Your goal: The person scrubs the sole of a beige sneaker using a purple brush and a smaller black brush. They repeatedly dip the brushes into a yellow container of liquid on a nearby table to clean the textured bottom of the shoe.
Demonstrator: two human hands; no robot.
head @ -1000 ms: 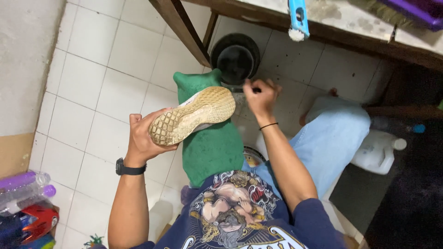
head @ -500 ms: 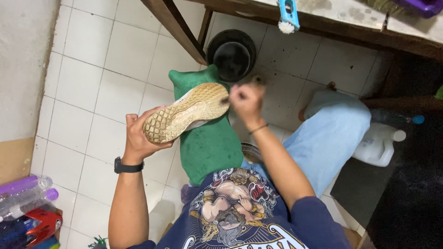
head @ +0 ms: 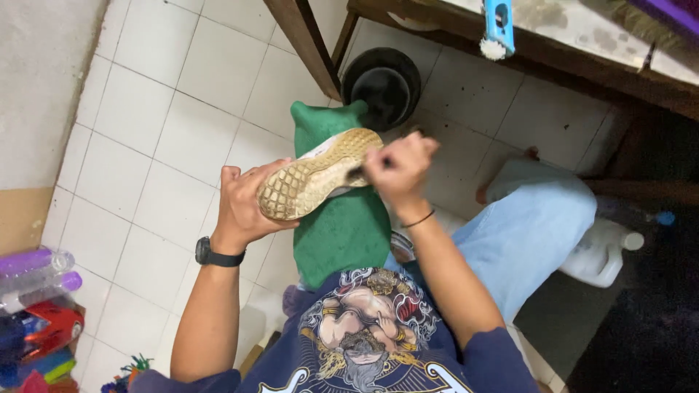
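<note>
A shoe (head: 313,178) with a worn tan sole is held sole-up over a green cloth (head: 342,233) that covers my lap. My left hand (head: 244,207), a black watch on its wrist, grips the shoe's heel end from the left. At the toe end, my right hand (head: 399,169) is closed around a small dark tool (head: 357,172). The tool's tip touches the sole, and the fist hides the rest of it.
A black bucket (head: 382,84) stands on the white tiled floor beyond the shoe, beside a wooden table leg (head: 302,40). A blue brush (head: 497,25) hangs over the table edge. A white jug (head: 601,251) sits right of my knee. Purple bottles (head: 36,273) lie at the far left.
My right hand has come back from near the black bucket to the toe end of the sole. The left hand keeps holding the shoe sole-up.
</note>
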